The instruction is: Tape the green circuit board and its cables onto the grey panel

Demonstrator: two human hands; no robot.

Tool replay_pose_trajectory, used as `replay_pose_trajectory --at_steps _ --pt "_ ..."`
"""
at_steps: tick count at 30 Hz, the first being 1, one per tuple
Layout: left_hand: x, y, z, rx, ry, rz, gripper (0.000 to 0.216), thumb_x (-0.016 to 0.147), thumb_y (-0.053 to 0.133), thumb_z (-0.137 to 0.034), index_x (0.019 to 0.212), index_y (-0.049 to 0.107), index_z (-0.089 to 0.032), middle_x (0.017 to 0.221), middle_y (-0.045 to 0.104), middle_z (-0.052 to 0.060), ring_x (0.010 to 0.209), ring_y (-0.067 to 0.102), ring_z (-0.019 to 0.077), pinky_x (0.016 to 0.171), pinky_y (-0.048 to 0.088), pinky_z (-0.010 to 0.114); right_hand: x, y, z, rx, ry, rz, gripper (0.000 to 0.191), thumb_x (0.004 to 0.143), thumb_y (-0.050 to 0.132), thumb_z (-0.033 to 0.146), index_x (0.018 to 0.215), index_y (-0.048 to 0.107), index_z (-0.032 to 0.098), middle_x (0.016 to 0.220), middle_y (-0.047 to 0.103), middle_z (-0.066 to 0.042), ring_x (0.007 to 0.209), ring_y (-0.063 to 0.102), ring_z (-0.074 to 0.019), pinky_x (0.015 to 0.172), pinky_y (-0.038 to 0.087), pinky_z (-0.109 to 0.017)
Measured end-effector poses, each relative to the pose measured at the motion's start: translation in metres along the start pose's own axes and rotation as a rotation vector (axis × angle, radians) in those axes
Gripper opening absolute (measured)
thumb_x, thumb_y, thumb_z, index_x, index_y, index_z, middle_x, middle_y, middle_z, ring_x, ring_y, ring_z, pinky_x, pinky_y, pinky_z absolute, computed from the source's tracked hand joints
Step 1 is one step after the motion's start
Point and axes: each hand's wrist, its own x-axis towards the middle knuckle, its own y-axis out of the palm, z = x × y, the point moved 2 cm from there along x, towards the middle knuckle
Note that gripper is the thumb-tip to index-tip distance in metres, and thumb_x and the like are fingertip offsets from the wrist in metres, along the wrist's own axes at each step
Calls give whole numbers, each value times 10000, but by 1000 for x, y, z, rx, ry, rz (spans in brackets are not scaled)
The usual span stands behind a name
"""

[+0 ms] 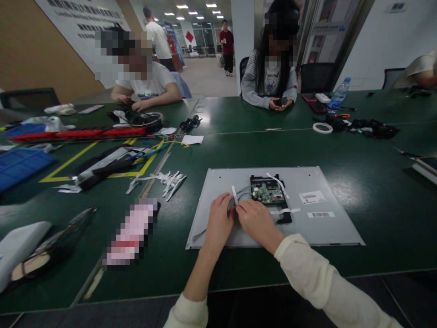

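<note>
A grey metal panel [327,228] lies flat on the green table in front of me. A small green circuit board [268,192] in a black frame sits on its middle, with white tape strips across it. My left hand [218,218] and my right hand [254,218] meet on the panel just left of the board. Both have their fingers pinched on a white tape strip [234,195] over thin grey cables [243,191] that run to the board.
Loose white tape strips [164,180] lie to the left, beyond them black parts and coloured wires. A tape roll [322,128] and a water bottle [338,94] stand at the back right. Two people sit across the table, working with their own hands.
</note>
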Motion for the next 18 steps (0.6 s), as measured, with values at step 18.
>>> replay_pose_trajectory --at_steps 18 --pt "4 7 -2 118 25 168 410 914 365 -145 1319 422 -135 1334 526 142 1223 507 220 1033 401 399 -17 -6 14 114 53 32 349 872 519 228 1181 573 74 1163 591 -152 1109 489 -248 900 444 -395"
